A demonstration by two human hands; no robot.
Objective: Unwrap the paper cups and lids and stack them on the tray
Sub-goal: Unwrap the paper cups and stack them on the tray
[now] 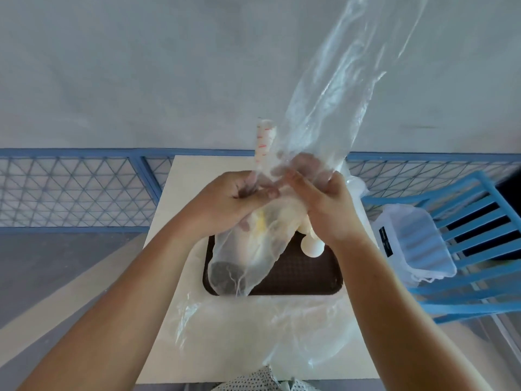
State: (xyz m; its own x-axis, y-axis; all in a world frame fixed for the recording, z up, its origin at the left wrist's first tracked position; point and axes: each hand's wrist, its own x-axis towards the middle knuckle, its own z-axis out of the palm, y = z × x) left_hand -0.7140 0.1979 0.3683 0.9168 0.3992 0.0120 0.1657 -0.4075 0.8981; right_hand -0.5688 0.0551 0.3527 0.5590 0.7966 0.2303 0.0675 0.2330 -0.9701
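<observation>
Presently: wrapper held over the tray, contents not yet out

1. Left hand [234,198], centre of frame. The fingers are curled tight round a gathered bunch of the plastic wrapper [338,88], apparently to anchor it while the other hand works.

2. Right hand [327,207], just right of the left and almost touching it. The fingers are bent and gripping the same film, partly veiled by it. The close pairing suggests a pull-apart or strip-off of the film.

3. Plastic wrapper. It is clear, with a long empty length rising to the upper right of the frame. A fuller, paler part hangs below the hands. A white strip [263,142] with red marks stands up beside the left hand. I cannot tell whether the pale yellowish shapes inside are cups or lids.

4. Tray [304,275], dark brown, directly beneath the hanging part. Working above it means whatever slips free should land where it belongs.

5. White stack [311,248], at the tray's far right edge under the right wrist. It is probably items already unwrapped.

6. Loose film [282,320], spread on the pale worktop [220,348] nearest the camera. It looks like a spent wrapper set clear of the tray.

7. Blue chair [479,221], right of frame, carrying a clear tub [417,244].

Status: unwrapping in hand, stacking largely outstanding.
</observation>
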